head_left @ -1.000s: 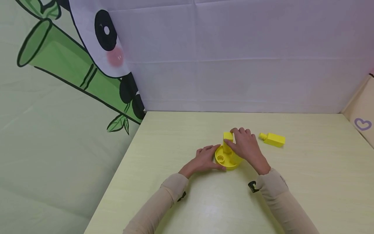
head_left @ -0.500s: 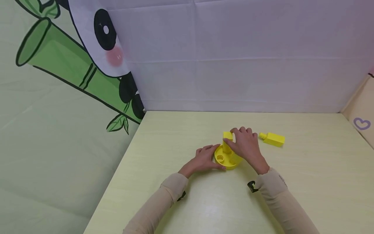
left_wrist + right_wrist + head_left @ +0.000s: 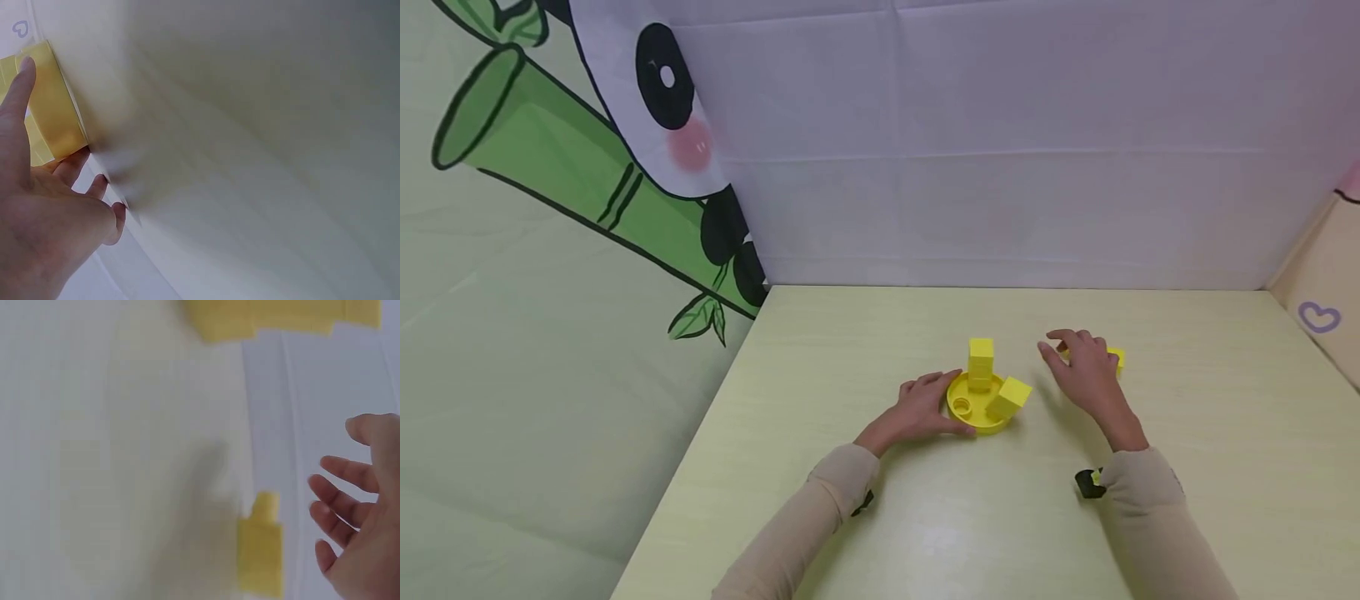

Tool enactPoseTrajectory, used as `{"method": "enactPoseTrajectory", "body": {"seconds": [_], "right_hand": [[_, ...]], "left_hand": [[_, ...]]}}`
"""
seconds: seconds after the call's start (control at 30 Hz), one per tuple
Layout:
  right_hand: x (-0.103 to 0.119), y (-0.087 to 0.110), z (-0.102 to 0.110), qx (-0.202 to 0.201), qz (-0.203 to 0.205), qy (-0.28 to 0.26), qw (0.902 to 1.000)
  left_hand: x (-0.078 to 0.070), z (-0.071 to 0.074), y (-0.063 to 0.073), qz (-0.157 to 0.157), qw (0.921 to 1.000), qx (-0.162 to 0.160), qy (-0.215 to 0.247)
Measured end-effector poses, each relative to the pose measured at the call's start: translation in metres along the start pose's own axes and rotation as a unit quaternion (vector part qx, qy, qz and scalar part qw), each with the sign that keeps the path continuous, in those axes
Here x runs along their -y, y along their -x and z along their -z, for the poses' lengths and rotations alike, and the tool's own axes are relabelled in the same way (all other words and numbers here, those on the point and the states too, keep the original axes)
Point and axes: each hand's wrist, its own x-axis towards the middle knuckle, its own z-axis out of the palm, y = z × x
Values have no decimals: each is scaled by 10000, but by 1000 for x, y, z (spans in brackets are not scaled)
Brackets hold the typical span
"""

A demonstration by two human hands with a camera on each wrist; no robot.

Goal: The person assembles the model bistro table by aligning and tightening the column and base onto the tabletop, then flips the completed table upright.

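A yellow round base with a raised rim stands on the table, with a ring-shaped socket on its left side. My left hand grips the base's left side between thumb and fingers; the left wrist view shows the thumb on the base wall. An upright yellow block stands at the back of the base. Another yellow block leans outward on its right. My right hand, fingers loosely bent and holding nothing, hovers above a loose yellow block with a round peg, partly hiding it in the head view.
The pale wooden table extends around the hands. A white cloth backdrop rises behind its far edge, with a printed green cloth at left and a beige panel at right.
My right hand has let go of the upright block and moved right, over the loose block. The upright block stays standing on the base. My left hand keeps its hold.
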Motion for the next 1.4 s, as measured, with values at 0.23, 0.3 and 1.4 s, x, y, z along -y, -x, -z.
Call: {"method": "enactPoseTrajectory", "body": {"seconds": [0.23,0.3,1.4], "right_hand": [[-52,15,12,-435,-835,-43,9955],[-64,18,16,-332,-1113,23,9932],[-63,24,25,-631,-733,-608,9935]], "left_hand": [[6,-5,-1,-35,10000,2,5],[7,-6,-1,-35,10000,11,3],[4,-3,-2,-35,10000,-27,5]]}}
